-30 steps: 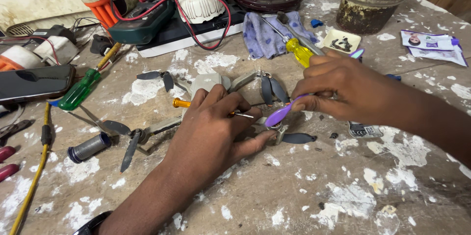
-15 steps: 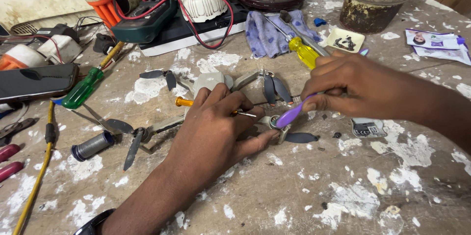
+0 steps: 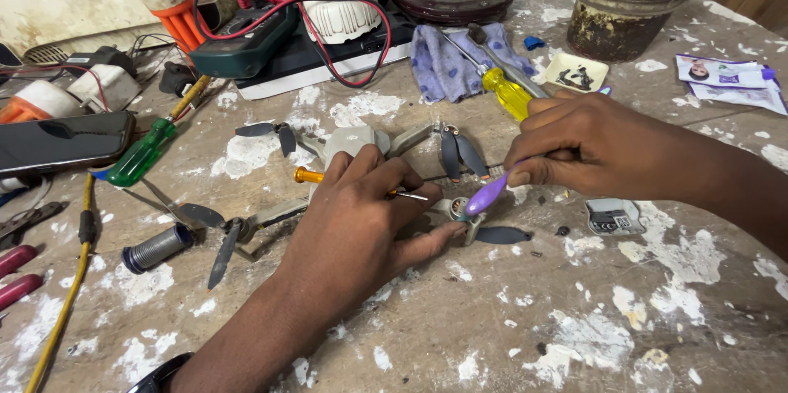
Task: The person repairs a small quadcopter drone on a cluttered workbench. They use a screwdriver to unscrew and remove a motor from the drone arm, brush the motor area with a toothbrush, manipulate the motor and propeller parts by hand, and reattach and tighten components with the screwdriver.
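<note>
Both hands work at frame centre on a small grey drone (image 3: 353,143) lying on the table (image 3: 574,319). Left hand (image 3: 361,221) grips an orange-handled screwdriver (image 3: 310,175); right hand (image 3: 591,147) pinches a purple tool (image 3: 486,194) against the motor mount (image 3: 456,211). Work appears unfinished.

Left hand (image 3: 361,221) lies palm-down, fingers spread; right hand (image 3: 583,147) curls in a pinching grip.

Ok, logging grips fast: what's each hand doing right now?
Left hand: closed on a small orange-handled screwdriver, pressing on the drone.
Right hand: closed on a purple tool.
</note>
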`<state>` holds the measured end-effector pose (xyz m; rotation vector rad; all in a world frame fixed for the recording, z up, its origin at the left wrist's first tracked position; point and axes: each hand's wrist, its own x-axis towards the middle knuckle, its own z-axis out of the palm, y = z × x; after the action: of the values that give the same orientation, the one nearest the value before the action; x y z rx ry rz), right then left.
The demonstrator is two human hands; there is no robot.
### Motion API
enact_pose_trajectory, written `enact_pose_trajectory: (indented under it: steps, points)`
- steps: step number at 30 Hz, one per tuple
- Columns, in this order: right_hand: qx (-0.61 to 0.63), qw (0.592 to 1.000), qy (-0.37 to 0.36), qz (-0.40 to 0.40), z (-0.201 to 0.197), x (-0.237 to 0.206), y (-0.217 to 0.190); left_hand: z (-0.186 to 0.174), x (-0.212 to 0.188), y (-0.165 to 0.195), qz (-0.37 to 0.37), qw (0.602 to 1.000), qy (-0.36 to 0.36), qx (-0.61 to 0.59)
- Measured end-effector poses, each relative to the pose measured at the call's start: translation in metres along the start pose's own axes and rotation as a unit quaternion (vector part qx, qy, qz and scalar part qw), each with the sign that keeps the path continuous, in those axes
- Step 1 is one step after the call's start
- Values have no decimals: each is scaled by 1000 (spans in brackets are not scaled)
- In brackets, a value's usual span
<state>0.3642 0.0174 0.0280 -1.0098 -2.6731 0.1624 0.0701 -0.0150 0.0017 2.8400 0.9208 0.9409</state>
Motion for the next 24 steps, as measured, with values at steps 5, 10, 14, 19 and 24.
enact_pose_trajectory:
  steps: [5, 10, 14, 19, 24]
  points:
    - [-30, 988, -44, 144, -3, 0, 2, 1, 1, 0, 11, 1000, 10, 5]
    - [-1, 999, 31, -26, 2, -3, -7, 1, 0, 1, 1, 1000, -5, 3]
    - [-18, 1000, 18, -1, 2, -1, -8, 1, 1, 0, 8, 1000, -2, 9]
    - [-43, 994, -13, 97, -3, 1, 2, -1, 2, 2, -3, 1000, -7, -4]
    - [-33, 989, -41, 137, 0, -1, 0, -4, 3, 2, -12, 999, -12, -51]
